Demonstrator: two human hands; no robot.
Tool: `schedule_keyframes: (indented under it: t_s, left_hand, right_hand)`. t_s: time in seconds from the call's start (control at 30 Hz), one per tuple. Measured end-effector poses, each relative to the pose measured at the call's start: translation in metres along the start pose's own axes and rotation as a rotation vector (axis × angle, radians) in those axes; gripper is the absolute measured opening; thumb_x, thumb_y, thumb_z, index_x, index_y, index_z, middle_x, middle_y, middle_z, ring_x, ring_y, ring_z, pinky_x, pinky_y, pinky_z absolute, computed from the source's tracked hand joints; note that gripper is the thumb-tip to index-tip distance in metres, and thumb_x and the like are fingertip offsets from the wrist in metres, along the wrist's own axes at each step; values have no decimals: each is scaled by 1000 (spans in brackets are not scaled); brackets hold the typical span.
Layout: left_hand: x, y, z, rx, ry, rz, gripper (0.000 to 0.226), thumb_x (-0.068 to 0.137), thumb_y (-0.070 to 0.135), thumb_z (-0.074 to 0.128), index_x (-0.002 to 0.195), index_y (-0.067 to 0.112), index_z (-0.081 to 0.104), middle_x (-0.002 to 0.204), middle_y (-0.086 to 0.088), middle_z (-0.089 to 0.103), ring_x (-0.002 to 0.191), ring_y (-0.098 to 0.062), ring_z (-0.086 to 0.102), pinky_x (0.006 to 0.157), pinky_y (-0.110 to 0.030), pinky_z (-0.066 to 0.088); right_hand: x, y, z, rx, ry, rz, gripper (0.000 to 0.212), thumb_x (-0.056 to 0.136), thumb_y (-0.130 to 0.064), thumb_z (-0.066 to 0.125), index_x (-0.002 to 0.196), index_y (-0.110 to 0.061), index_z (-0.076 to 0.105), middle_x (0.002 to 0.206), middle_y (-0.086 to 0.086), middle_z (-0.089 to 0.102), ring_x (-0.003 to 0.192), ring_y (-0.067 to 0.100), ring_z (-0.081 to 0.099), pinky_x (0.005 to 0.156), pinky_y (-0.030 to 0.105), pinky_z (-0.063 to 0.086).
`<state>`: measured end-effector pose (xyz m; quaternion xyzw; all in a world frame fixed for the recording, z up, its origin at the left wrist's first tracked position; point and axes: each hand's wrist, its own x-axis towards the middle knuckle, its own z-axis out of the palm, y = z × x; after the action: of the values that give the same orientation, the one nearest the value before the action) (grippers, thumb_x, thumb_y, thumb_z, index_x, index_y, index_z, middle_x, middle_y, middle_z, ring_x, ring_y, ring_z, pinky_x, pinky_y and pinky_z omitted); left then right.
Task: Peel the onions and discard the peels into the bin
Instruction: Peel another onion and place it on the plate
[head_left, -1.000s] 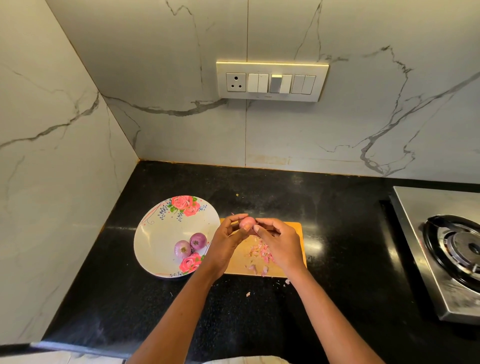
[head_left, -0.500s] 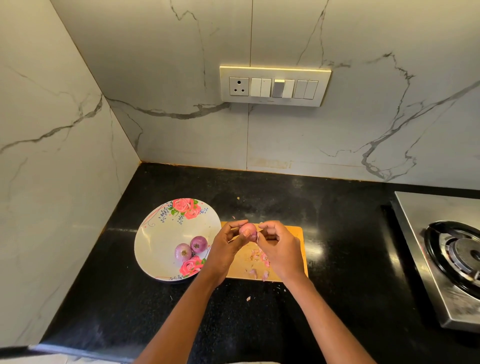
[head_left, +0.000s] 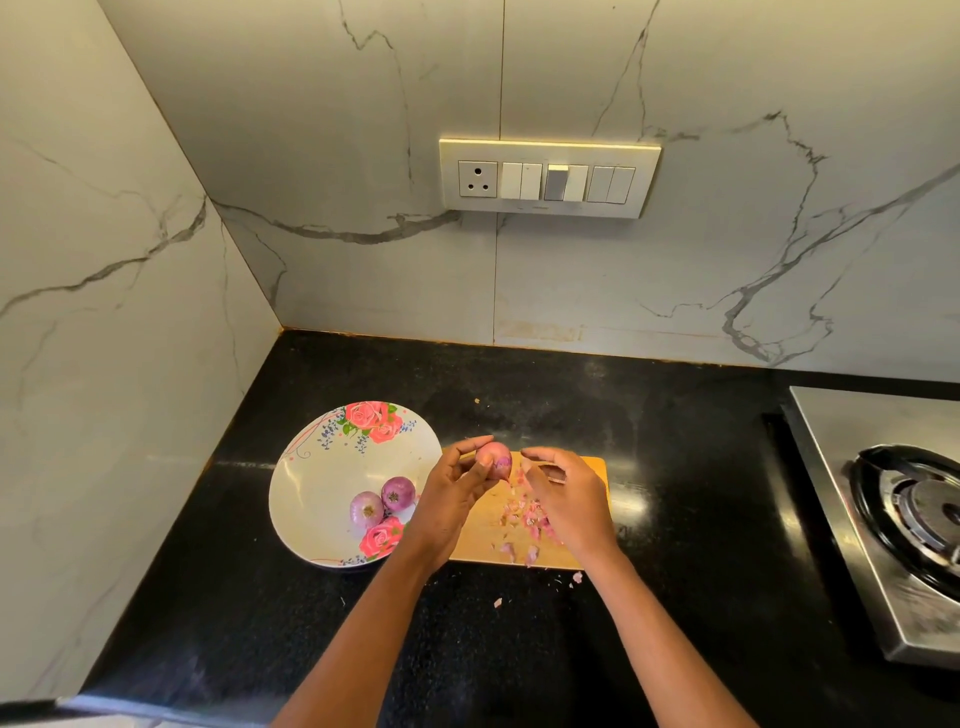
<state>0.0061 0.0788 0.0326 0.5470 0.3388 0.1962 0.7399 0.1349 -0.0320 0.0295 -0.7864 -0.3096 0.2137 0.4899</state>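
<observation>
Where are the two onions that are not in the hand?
In the head view, the two onions lie in the floral plate, left of the cutting board.
</observation>
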Motion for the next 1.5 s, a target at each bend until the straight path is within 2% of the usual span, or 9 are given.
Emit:
schedule_keyframes:
  t_s: [0.17, 0.33, 0.63, 0.77, 0.93, 1.03, 1.27, 1.4, 1.5]
  left_hand:
    - [2, -4, 2, 115, 7, 40, 46, 90, 44, 70, 133, 32, 60, 132, 4, 66, 121, -14, 64, 106, -36, 51]
    - [1, -2, -2, 199, -28, 55, 45, 94, 30, 70, 137, 33, 57, 132, 10, 64, 120, -7, 62, 90, -18, 54]
    - [-3, 5, -4, 180, -67, 50, 39, 93, 23, 71, 130, 34, 61, 129, 13, 59, 117, -11, 60, 91, -24, 56]
    - [-1, 5, -4, 198, -37, 63, 41, 92, 29, 73, 130, 32, 58, 129, 9, 61, 119, -11, 60, 94, -25, 56]
    - [-3, 11, -1, 263, -21, 52, 38, 93, 34, 71, 128, 30, 55, 126, 11, 62, 113, -6, 62, 74, -6, 51]
    - [-4, 12, -2, 317, -41, 60, 38, 95, 34, 68, 130, 31, 55, 125, 18, 59, 106, 3, 59, 66, -1, 47]
    - [-3, 9, -4, 317, -61, 68, 40, 94, 30, 69, 133, 28, 57, 128, 13, 59, 116, -6, 57, 74, -1, 47]
    - [-3, 6, -4, 312, -85, 61, 39, 94, 25, 71, 131, 29, 59, 126, 12, 61, 111, 2, 59, 78, -6, 49]
    - [-3, 6, -5, 310, -61, 67, 39, 92, 29, 72, 129, 32, 60, 126, 13, 62, 114, 0, 59, 80, -8, 50]
  right_hand:
    - [-6, -14, 5, 75, 23, -108, 25, 89, -24, 76, 114, -24, 72, 108, -15, 73, 102, -4, 67, 85, 13, 55]
    - [-6, -13, 3, 63, 61, -146, 22, 89, -21, 77, 110, -24, 71, 103, -13, 74, 98, -3, 69, 82, 15, 56]
    - [0, -8, -2, -14, 78, -121, 17, 94, -16, 71, 106, -27, 68, 100, -15, 70, 97, -5, 65, 83, 14, 55]
    - [-1, -12, -6, 48, -45, -120, 23, 95, -22, 71, 117, -29, 71, 111, -19, 70, 104, -9, 64, 87, 11, 53]
    - [-5, -12, -2, -5, -31, -172, 28, 90, -23, 76, 118, -22, 75, 109, -16, 72, 100, -7, 67, 85, 9, 52]
    - [-6, -10, -5, -79, -6, -225, 25, 89, -21, 77, 114, -19, 77, 103, -14, 73, 93, -11, 65, 79, 6, 50]
    - [-8, -4, -7, -127, 36, -251, 20, 90, -17, 77, 110, -18, 79, 98, -16, 73, 93, -12, 65, 77, 6, 51]
    - [-7, -2, -9, -89, 46, -192, 16, 91, -12, 75, 106, -18, 79, 92, -18, 73, 92, -5, 68, 79, 12, 55]
    - [-8, -3, -8, -12, 8, -130, 18, 93, -18, 73, 111, -20, 77, 101, -13, 75, 97, -2, 69, 86, 16, 56]
